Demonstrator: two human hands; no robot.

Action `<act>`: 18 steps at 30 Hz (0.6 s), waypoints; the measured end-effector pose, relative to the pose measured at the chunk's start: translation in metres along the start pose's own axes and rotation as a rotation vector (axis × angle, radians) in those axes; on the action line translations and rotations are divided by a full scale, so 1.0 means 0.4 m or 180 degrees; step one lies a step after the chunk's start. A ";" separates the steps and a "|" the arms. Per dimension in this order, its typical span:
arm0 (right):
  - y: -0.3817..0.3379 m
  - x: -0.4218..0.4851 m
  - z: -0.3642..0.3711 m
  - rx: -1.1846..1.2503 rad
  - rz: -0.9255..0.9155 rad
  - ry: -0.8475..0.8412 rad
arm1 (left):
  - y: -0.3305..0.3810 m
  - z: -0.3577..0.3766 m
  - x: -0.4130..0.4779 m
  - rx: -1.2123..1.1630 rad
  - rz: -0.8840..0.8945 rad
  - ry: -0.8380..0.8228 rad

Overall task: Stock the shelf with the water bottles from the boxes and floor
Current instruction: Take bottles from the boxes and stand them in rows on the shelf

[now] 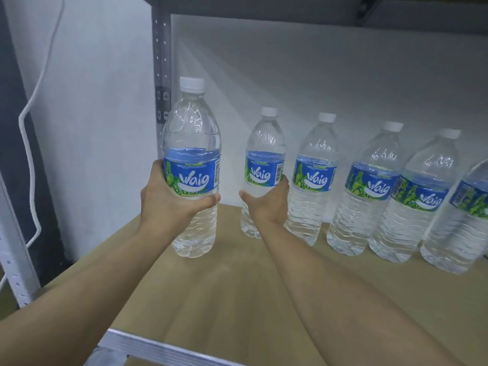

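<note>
The bare tan wooden shelf board (pixel 237 299) lies open from its metal front edge (pixel 169 350) back to the hands. The left hand (pixel 169 199) clamps a clear plastic water bottle with blue label (pixel 191 165) upright, cap up. The right hand (pixel 266 202) wraps around the leftmost standing bottle (pixel 265 154) of the upright row (pixel 369 186) running rightward, with open board left of it.

Six clear water bottles (pixel 311 178), white caps, blue-green Waig labels, upright in row on wooden shelf (pixel 237 299); leftmost bottle (pixel 191 165) nearest camera.
</note>
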State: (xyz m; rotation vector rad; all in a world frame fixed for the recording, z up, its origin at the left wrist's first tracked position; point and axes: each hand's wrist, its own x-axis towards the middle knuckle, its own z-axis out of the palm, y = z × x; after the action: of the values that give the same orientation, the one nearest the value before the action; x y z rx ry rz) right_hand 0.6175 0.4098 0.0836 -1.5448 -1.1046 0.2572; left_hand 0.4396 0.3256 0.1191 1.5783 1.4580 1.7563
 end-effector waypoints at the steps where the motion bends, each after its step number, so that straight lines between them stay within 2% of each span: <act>1: -0.003 0.000 0.004 -0.0002 0.0011 0.0017 | -0.001 0.001 0.002 0.0011 0.0004 0.0001; 9: 0.007 0.000 0.005 -0.0076 -0.0020 -0.0047 | -0.011 0.001 0.016 0.0099 0.0021 -0.0009; 13: 0.046 -0.016 -0.013 -0.0118 0.0308 -0.0534 | -0.016 0.011 0.019 0.0113 0.0026 -0.0034; 16: 0.094 -0.058 -0.030 -0.0670 0.0573 -0.0946 | -0.019 0.027 0.025 0.0093 0.0035 -0.0052; 18: 0.124 -0.091 -0.059 -0.1318 0.0256 -0.1288 | -0.019 0.042 0.032 0.0083 0.0039 -0.0046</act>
State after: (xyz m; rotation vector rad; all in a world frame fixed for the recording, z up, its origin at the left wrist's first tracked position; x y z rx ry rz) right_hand 0.6388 0.3723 0.0337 -1.9623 -1.4804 0.4294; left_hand 0.4480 0.3463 0.1165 1.6129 1.4732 1.7359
